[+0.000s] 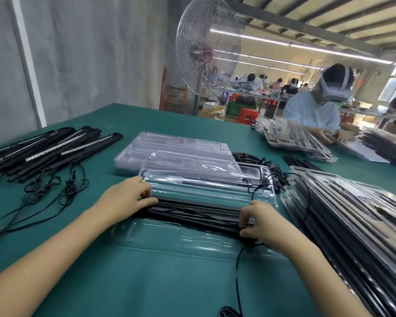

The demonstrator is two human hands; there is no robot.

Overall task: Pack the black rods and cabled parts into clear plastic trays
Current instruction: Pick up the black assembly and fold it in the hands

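1. Bright, even light falls from long ceiling strip lights (295, 45); daylight glows through a window (393, 88) at far right.
2. Shadows on the green desk (135, 282) are soft and faint.
3. White glare streaks the clear trays (188, 156).
4. Wide-angle distortion curves the edges; the packed stack (352, 213) at right is smeared with blur.

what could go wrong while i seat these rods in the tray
The cable trailing from the black rods by the right hand could snag on the forearm or get pinched under them. The clear tray looks thin and could flex or slide as the left hand and right hand push.
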